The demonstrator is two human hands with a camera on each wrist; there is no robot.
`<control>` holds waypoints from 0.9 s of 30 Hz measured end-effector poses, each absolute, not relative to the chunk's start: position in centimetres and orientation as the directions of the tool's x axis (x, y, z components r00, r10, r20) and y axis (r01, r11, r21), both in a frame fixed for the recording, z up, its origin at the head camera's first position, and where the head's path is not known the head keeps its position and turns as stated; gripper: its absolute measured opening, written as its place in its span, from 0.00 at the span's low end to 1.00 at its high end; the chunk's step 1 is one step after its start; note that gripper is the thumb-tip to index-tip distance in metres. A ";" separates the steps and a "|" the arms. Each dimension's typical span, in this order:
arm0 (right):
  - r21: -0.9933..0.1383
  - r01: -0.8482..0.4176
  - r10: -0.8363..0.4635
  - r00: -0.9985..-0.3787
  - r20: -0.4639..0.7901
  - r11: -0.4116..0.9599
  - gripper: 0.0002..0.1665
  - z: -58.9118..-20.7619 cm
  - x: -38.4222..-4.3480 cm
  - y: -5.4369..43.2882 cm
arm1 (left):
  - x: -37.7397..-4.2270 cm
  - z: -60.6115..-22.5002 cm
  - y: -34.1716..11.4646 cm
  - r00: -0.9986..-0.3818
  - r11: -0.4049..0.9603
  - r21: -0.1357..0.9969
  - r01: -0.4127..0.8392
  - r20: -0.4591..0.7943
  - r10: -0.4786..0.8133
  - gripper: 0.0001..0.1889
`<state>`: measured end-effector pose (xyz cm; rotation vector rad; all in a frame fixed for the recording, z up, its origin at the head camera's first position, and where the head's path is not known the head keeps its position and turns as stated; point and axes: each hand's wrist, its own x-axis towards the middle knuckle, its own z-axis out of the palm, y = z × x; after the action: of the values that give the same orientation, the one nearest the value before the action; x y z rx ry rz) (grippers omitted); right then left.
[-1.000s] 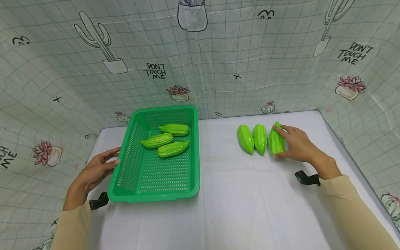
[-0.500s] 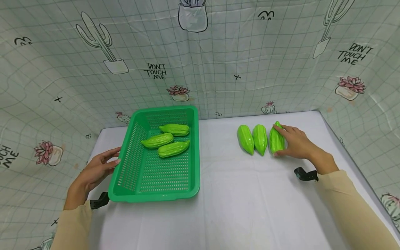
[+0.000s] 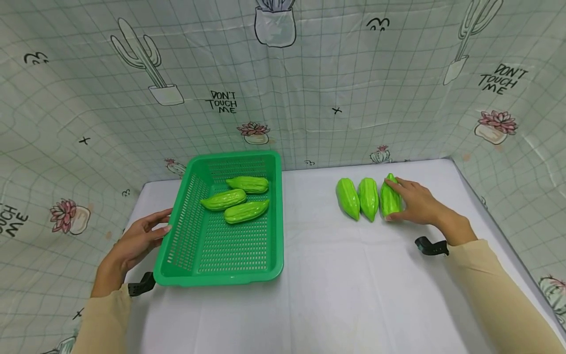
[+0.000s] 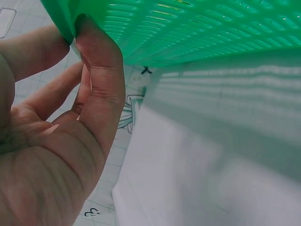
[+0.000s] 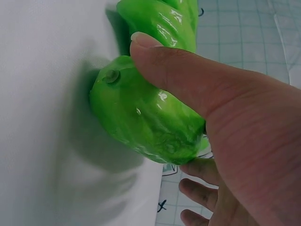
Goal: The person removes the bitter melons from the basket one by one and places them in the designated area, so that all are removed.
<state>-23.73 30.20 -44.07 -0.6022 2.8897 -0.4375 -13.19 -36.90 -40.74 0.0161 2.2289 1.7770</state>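
Observation:
My left hand [image 3: 137,240] pinches the left rim of a green plastic basket [image 3: 218,280], thumb and a finger meeting at the green edge [image 4: 59,14] in the left wrist view. Inside the basket lie three light green, ridged bitter melons, one at the back [image 3: 247,184], one in the middle [image 3: 223,200] and one in front [image 3: 246,211]. At the right, my right hand [image 3: 417,204] grips another bitter melon [image 3: 390,199] from its right side. Its thumb [image 5: 174,70] lies across the near, stem end; the far fingertips are partly hidden.
Two more bitter melons, a left one [image 3: 348,199] and a right one [image 3: 369,199], lie side by side just left of the gripped one. White cloth [image 3: 331,285] covers the table. A printed grid curtain [image 3: 309,73] hangs behind and at both sides.
My right wrist and thumb have shifted very slightly left and up against the bitter melon. My left hand and the basket hold their place, apart from a slight drift of the whole view.

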 end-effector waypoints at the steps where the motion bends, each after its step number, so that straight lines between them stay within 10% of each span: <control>1: -0.315 -0.364 -0.411 -0.906 -0.096 0.876 0.62 -44.1 -23.7 30.2 | -13.2 -40.8 -36.9 -0.958 0.238 0.957 -0.168 -0.215 0.190 0.34; 27: -0.336 -0.385 -0.437 -0.895 -0.093 0.860 0.56 -44.4 -23.6 29.8 | -13.0 -40.9 -37.1 -0.961 0.211 0.968 -0.134 -0.179 0.211 0.29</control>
<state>-23.57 29.79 -44.44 -0.6385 2.8682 -0.4660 -13.00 -37.10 -40.93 0.0728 2.2160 1.8161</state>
